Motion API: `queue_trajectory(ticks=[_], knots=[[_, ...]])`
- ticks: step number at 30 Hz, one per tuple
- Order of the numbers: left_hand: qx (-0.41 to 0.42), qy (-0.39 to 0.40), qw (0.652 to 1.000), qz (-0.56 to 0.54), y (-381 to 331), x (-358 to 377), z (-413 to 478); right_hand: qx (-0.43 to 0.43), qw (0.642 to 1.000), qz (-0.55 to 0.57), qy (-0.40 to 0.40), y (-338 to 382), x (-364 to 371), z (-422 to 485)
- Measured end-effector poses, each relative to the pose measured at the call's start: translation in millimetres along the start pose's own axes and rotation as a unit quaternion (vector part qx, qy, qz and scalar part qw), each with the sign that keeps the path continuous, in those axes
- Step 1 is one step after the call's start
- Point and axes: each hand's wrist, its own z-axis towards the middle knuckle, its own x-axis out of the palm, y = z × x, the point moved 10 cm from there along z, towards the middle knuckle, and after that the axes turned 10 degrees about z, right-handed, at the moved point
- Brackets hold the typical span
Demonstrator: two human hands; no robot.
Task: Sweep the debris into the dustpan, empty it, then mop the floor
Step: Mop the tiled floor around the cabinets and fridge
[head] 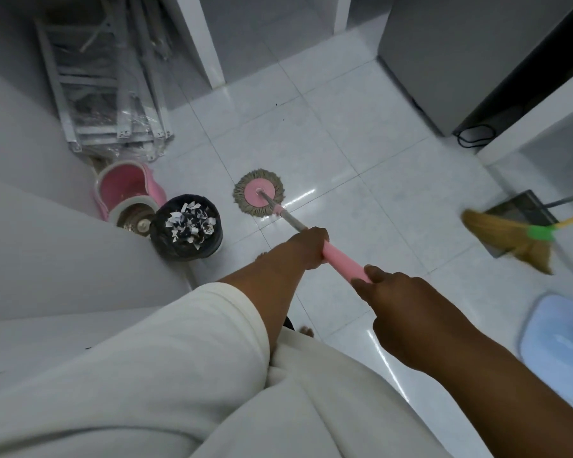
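The open room for moving was the band of white floor tiles (361,143) running from the centre of the frame toward the upper middle. It was hemmed by a grey wall on the left, a stack of plastic-wrapped white metal frames (106,94) at the upper left and a grey cabinet (444,61) at the upper right, with one black cable (475,135) looped at the cabinet's foot. One mop stood in the middle, its round mop head (258,192) flat on the tiles just right of one black-lined bin (186,226) full of paper scraps (any print on them was too small to read). One pink mop bucket (129,196) sat touching the bin at the left edge of the clear floor. The left hand (306,246) was wrapped around the top of the pink grip (344,259), and the right hand (397,302) curled round its near end, two hands on the one handle. At the right edge one broom (510,236), blurred, lay across the front of one dark dustpan (523,213). One pale blue plastic item (563,352) sat at the lower right. A few dark specks (278,104) dotted the tiles in the upper middle.
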Motion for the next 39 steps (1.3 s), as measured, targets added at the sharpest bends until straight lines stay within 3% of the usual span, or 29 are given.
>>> queue_trajectory(ticks=[13,30,39], knots=[[0.018,-0.027,0.999,0.0,67.9,-61.5,71.7,0.003,1.0,-0.025,-0.004,15.0,-45.9,95.0],[-0.089,-0.064,0.993,0.03,288.1,-270.4,241.0,-0.028,0.993,0.091,-0.074,73.3,-144.6,424.9],[-0.087,-0.078,0.993,0.013,252.0,-233.6,228.1,-0.021,0.993,0.099,-0.066,48.3,-120.9,375.5]])
